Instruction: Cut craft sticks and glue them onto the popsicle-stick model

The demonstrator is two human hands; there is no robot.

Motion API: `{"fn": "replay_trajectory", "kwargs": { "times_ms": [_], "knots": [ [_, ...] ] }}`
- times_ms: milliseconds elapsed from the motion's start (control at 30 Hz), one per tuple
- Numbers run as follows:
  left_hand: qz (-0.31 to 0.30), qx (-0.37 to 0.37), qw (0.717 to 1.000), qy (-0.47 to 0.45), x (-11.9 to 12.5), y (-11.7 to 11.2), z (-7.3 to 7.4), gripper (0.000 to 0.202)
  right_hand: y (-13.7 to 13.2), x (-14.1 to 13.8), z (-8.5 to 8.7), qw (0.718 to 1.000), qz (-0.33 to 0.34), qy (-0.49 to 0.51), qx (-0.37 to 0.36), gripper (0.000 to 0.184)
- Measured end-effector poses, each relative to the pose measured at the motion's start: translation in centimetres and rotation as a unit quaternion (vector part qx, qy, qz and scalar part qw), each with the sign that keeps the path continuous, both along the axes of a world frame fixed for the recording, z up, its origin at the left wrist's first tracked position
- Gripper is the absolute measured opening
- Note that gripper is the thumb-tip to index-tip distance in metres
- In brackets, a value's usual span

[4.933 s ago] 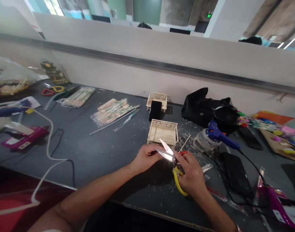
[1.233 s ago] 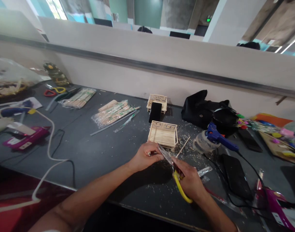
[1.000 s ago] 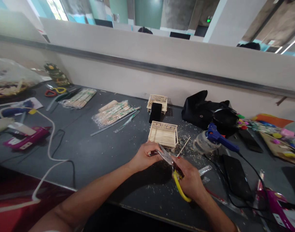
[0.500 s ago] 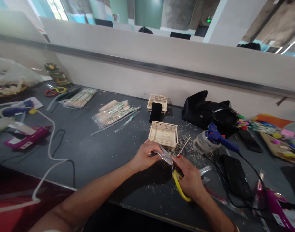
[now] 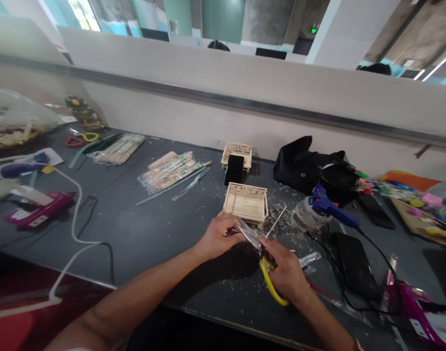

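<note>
My right hand [image 5: 286, 273] is wrapped round the yellow handle of a pair of scissors [image 5: 269, 283]. The metal blades point up and left towards my left hand [image 5: 220, 237]. That hand is closed in a pinch by the blade tips; what sits between its fingers is hidden. Just beyond both hands stands a small model made of thin wooden sticks [image 5: 246, 207], with a slatted floor and a latticed back rail. A loose wooden stick [image 5: 276, 221] lies at its right, among scattered wood chips. Behind it, a phone [image 5: 234, 170] leans on a second stick model [image 5: 242, 149].
Bagged wooden sticks [image 5: 171, 173] lie left of centre. On the right, a blue glue gun [image 5: 334, 208] rests on a clear tub [image 5: 306, 215], near a black bag [image 5: 299, 163] and a dark phone [image 5: 356, 265]. Cables trail at both sides. A low partition [image 5: 193, 114] backs the table.
The view has shifted very slightly. Both hands and the scissors keep almost the same position, and a red bit of the scissors by my right hand no longer shows.
</note>
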State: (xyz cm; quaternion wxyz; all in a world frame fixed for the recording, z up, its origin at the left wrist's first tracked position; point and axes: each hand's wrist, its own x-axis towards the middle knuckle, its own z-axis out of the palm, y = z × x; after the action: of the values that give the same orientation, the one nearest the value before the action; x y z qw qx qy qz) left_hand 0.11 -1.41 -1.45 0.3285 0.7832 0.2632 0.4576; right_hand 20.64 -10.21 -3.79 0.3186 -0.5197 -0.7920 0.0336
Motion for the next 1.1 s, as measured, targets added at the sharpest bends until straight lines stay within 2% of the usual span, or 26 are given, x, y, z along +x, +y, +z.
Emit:
{"fn": "replay_trajectory", "kwargs": {
  "times_ms": [167, 333, 700, 900, 1000, 1100],
  "knots": [
    [-0.008, 0.01, 1.0, 0.0, -0.1, 0.1, -0.1, 0.043, 0.2, -0.3, 0.3, 1.0, -0.023, -0.012, 0.004, 0.05],
    [-0.013, 0.024, 1.0, -0.003, -0.1, 0.2, -0.2, 0.04, 0.3, -0.4, 0.3, 0.999, -0.03, -0.023, 0.013, 0.049],
    [0.001, 0.002, 1.0, 0.004, 0.1, 0.2, -0.2, 0.037, 0.3, -0.1, 0.3, 1.0, -0.027, -0.011, -0.008, 0.053],
    [0.002, -0.005, 1.0, -0.005, 0.2, 0.3, -0.4, 0.039, 0.3, 0.0, 0.2, 1.0, 0.002, 0.007, -0.009, 0.05],
    [-0.011, -0.037, 0.998, -0.041, 0.1, 0.4, -0.3, 0.034, 0.6, 0.5, 0.2, 0.999, -0.033, 0.004, 0.005, 0.045],
    [0.049, -0.073, 0.992, -0.094, -0.3, 0.6, 0.1, 0.03, 1.1, 1.0, 0.6, 0.997, -0.072, 0.0, -0.006, 0.04]
  ]
}}
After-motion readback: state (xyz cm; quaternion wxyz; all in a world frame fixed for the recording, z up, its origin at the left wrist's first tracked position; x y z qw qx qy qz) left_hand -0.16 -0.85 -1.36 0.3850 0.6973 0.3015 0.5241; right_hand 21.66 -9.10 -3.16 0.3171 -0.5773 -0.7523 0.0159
